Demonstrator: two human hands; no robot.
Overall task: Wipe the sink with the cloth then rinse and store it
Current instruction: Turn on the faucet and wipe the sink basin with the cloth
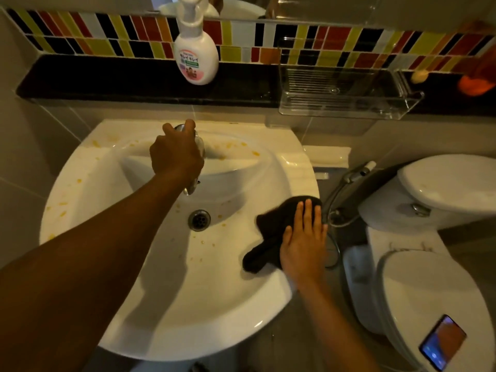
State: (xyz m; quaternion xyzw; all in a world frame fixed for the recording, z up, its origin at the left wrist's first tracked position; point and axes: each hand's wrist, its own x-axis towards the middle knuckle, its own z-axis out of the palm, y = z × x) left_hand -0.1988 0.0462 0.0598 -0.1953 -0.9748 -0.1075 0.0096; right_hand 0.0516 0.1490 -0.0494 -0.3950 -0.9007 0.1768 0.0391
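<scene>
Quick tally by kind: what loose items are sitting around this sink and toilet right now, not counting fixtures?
Cloths: 1, the dark cloth under the right hand on the sink rim
Soap bottles: 1, the pump bottle on the black ledge
Clear racks: 1, the clear rack
Phones: 1, the phone on the toilet lid
Total: 4

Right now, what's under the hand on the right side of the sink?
A dark cloth lies flat under the right hand, on the sink rim. The hand covers part of the cloth, so any yellow spots beneath can't be seen.
</scene>
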